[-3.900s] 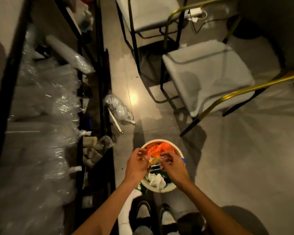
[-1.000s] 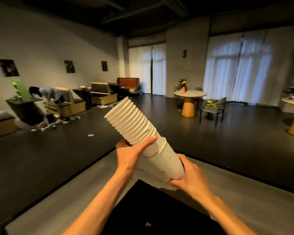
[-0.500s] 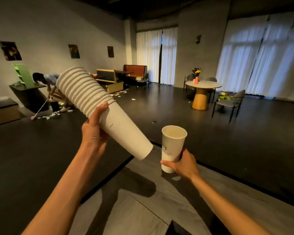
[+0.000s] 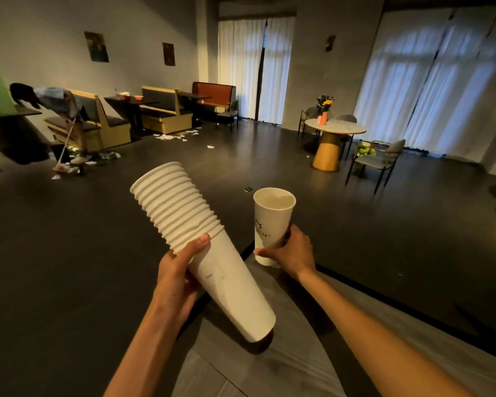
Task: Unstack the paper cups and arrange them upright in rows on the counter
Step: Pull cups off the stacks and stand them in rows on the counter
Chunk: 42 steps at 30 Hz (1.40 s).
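Left hand (image 4: 175, 279) gripping roughly fifteen stacked cups (image 4: 195, 245), right hand (image 4: 294, 253) one cup (image 4: 272, 222)

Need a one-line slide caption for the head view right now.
Left hand grips the tilted cup stack; right hand holds one upright cup above the counter.

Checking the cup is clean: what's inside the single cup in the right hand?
The single cup shows bare white inner wall near its rim; its bottom is hidden by the viewing angle.
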Motion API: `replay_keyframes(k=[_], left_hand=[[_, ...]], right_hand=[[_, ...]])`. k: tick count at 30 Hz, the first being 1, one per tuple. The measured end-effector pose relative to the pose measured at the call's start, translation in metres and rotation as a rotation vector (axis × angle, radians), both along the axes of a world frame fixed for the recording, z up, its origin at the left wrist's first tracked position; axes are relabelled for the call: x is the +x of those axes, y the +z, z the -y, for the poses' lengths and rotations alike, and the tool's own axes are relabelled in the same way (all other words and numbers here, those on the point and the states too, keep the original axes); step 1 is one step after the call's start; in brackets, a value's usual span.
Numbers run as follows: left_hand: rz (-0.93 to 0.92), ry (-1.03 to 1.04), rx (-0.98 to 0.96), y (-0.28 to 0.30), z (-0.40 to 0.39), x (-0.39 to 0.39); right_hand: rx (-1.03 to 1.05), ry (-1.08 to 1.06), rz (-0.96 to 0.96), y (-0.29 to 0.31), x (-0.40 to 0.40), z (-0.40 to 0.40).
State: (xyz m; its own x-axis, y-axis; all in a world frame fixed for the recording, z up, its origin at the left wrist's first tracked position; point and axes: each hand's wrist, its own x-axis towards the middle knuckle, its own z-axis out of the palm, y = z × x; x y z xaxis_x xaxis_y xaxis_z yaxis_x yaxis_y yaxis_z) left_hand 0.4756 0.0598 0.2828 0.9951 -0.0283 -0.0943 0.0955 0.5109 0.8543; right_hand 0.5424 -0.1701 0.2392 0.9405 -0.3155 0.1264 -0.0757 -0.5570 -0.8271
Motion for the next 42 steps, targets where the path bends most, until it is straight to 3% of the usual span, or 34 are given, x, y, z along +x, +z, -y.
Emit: replay_keyframes(k=[4,11,14,19,22,25,28,30,33,37,42], left_hand=[[0.020,-0.009,-0.017,-0.002,0.009,0.003],[-0.086,-0.019,-0.281,-0.002,0.032,-0.003],[-0.130,-0.043,-0.369,0.005,0.040,-0.006],[-0.152,-0.085,-0.438,0.013,0.054,-0.017],[-0.098,-0.085,-0.373,0.019,0.058,-0.024],[0.069,-0.072,-0.229,0.023,0.057,-0.030],[0.186,-0.033,-0.091,0.028,0.058,-0.034],[0.213,0.001,-0.110,0.035,0.055,-0.036],[0.195,0.095,-0.287,0.047,0.039,-0.033],[0.200,0.212,-0.475,0.057,0.011,-0.030],[0.118,0.133,-0.583,0.049,0.006,-0.025]], right_hand=[[-0.038,0.001,0.019,-0.004,0.006,-0.004],[-0.020,0.031,-0.104,0.003,-0.001,0.006],[0.122,-0.018,-0.214,0.013,-0.027,0.018],[0.562,0.526,-0.489,0.052,-0.087,0.029],[0.411,0.685,-0.545,0.069,-0.115,0.027],[0.201,0.580,-0.472,0.075,-0.129,0.024],[-0.050,0.485,-0.247,0.070,-0.136,0.030],[-0.225,0.404,-0.134,0.063,-0.142,0.040],[-0.377,0.234,-0.085,0.042,-0.150,0.060],[-0.159,0.046,-0.016,0.024,-0.152,0.074],[0.051,-0.045,0.033,0.014,-0.115,0.067]])
